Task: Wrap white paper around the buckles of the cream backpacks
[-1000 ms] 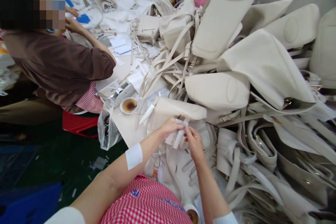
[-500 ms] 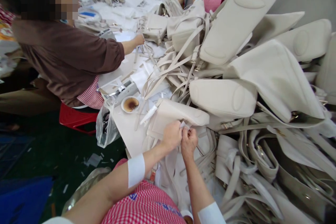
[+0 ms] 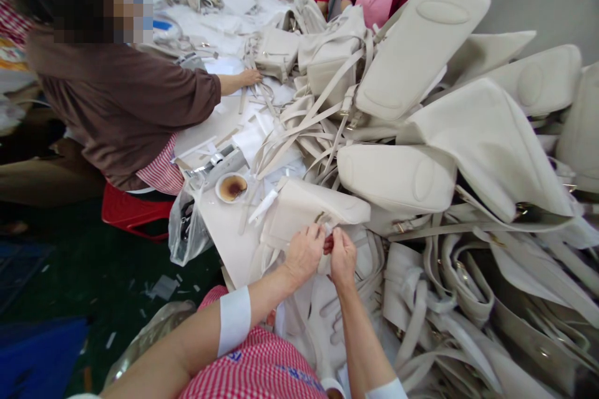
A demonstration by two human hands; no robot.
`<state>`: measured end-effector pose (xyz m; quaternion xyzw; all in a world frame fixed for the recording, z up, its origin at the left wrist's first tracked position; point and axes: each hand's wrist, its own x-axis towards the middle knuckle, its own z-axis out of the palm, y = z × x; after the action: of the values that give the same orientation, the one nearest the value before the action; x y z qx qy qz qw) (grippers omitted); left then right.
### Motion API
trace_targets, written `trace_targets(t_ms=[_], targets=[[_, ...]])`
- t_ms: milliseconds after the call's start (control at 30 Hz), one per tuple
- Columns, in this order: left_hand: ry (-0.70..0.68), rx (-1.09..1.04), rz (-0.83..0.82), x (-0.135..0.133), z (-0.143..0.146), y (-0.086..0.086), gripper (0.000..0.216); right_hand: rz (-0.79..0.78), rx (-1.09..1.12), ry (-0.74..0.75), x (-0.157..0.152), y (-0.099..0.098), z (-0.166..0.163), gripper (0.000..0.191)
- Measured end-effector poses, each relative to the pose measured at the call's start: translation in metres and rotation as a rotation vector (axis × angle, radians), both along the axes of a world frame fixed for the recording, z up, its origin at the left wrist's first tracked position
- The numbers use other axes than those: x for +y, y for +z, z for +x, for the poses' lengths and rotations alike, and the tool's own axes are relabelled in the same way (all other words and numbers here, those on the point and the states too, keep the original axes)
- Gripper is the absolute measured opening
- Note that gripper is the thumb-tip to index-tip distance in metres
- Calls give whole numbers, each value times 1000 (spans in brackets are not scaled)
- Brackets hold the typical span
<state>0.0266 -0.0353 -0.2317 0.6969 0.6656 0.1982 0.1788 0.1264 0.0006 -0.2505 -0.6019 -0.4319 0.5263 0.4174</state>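
A cream handbag (image 3: 292,209) lies on its side in front of me, and both my hands are at its near edge. My left hand (image 3: 304,254) has its fingers curled and closed at a small whitish scrap of thin wrapping (image 3: 329,227). From the other side, my right hand (image 3: 343,254) pinches at the same scrap, its fingertips partly hidden. Just above my left fingers a small brass-coloured fitting (image 3: 320,216) shows on the bag. Below my hands lie more pale bag parts and straps (image 3: 311,308).
Cream bags (image 3: 397,176) are heaped on the right, with tangled straps (image 3: 294,137) behind. A bowl of brown liquid (image 3: 231,188) stands on the white table (image 3: 222,224). On the left a co-worker in a brown sleeve (image 3: 163,87) reaches to the straps; other people sit at the back.
My hands have dropped slightly and my right hand has turned, uncovering the brass-coloured fitting. The co-worker's hand has lowered and stretched out over the straps.
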Motion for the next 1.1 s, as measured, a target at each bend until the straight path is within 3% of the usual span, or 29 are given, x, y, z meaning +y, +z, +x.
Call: trace_targets(t_ms=[100,200,267,367,433,567,733,800,867,1000,1100], targets=[[-8,-18,-32,1,1,4,36,56,-49,97,-1,7,4,45],[-41,-160,-88,2,-9,7,39,78,-111,82,1,5,9,44],[-38,-494,-249,8,-25,7,37,66,-111,63,4,3,12,44],[25,-1105,-642,26,-50,3,41,37,-80,67,7,-1,13,43],[26,-1292,-812,39,-59,-3,42,24,-60,73,7,-3,11,42],[-96,-1384,-940,58,-54,-16,31,37,-81,59,11,-7,6,39],[-120,-1409,-900,65,-44,-22,21,54,-91,65,7,-4,11,41],[-121,-1388,-889,64,-45,-25,20,51,-125,34,-15,-1,19,47],[-94,-1358,-903,63,-47,-29,20,65,-313,50,-53,2,31,47],[-43,-1372,-930,64,-45,-38,11,172,-852,319,-148,-2,46,42],[-46,-1379,-905,66,-42,-41,5,183,-1163,441,-190,-14,37,34]])
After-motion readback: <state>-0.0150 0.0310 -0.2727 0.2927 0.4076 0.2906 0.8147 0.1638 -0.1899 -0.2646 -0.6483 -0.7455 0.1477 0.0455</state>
